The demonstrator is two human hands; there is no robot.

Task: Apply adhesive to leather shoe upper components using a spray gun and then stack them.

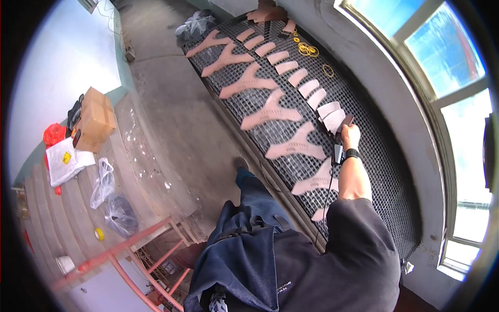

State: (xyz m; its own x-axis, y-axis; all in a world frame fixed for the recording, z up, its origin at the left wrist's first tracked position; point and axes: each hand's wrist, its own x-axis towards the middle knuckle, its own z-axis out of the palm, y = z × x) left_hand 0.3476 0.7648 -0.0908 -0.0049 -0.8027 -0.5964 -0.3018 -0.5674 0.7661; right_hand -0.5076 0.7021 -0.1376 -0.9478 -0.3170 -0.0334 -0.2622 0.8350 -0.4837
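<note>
A person's right hand (351,136), a black watch (352,153) at the wrist, closes its fingers around a dark brown strip (346,121) right of centre in the frame, just beside overlapping pale curved pieces (334,121) on a black mesh-topped table (375,156). Pinkish Y-shaped cutouts (270,111) line the table's near side, from upper centre to lower right; yellow rings (307,50) lie at upper right.

Brown piece (346,121): small, dark, gripped beside the nearest strips
Pale strips (316,99): short, in a row, nearest overlapping
</note>
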